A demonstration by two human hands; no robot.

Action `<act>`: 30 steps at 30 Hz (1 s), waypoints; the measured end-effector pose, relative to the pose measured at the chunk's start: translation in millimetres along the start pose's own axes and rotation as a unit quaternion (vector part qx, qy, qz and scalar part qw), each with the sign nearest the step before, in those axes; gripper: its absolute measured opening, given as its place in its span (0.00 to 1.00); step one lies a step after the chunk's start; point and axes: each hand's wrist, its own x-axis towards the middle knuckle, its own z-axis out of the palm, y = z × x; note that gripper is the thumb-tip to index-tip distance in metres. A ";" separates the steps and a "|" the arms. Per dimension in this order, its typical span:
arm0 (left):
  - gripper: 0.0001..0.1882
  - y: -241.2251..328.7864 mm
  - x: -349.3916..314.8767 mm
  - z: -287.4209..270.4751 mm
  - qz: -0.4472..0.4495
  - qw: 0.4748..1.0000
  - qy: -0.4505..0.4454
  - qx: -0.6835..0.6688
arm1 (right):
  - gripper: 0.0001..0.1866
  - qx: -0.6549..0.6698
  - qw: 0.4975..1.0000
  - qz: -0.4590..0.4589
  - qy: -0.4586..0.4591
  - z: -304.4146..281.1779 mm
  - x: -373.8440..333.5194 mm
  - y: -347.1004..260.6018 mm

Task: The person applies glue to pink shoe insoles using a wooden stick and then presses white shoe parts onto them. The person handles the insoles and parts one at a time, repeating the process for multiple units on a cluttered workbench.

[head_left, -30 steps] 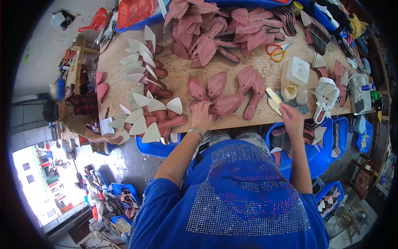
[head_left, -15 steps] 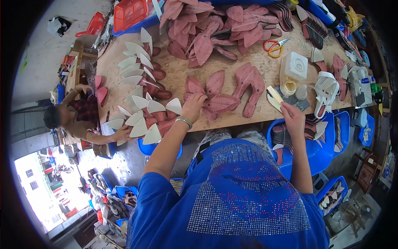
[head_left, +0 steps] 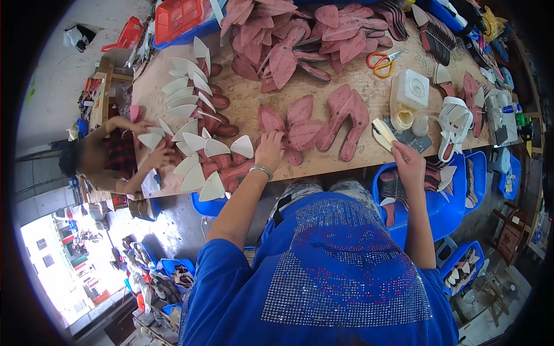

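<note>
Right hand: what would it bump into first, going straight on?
Beyond the pale tool it holds, the right hand would probably meet the forked pink piece, though depth is unclear.

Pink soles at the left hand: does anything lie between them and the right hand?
Yes: a V of pink soles lies on the table, between the right hand and the near soles at the left hand. It looks low enough to reach over.

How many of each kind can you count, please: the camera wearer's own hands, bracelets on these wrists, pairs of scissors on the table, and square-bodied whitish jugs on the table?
Own hands, left hand and right hand: 2
Bracelet: 1
Scissors: 1
Whitish jug: 1
Total: 5
</note>
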 end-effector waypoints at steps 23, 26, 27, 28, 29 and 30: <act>0.30 -4.4 -8.3 22.3 -0.011 1.000 0.013 0.010 | 0.12 -0.013 1.000 0.017 -0.004 6.0 6.6 -6.7; 0.30 -3.2 -9.2 22.8 -0.013 1.000 0.019 -0.003 | 0.11 -0.012 1.000 -0.006 0.013 9.0 7.6 -2.2; 0.30 -3.7 -9.1 23.5 -0.012 1.000 0.019 0.000 | 0.11 -0.010 1.000 -0.008 0.015 10.2 8.8 -0.7; 0.30 -4.1 -9.2 24.1 -0.011 1.000 0.018 0.002 | 0.11 -0.008 1.000 -0.010 0.017 10.6 9.5 -0.3; 0.29 -4.4 -9.7 24.7 -0.009 1.000 0.019 0.011 | 0.11 -0.005 1.000 -0.005 0.015 10.3 9.6 -1.1; 0.29 -4.5 -9.6 24.6 -0.007 1.000 0.021 0.020 | 0.11 -0.002 1.000 0.001 0.013 9.7 10.3 -3.6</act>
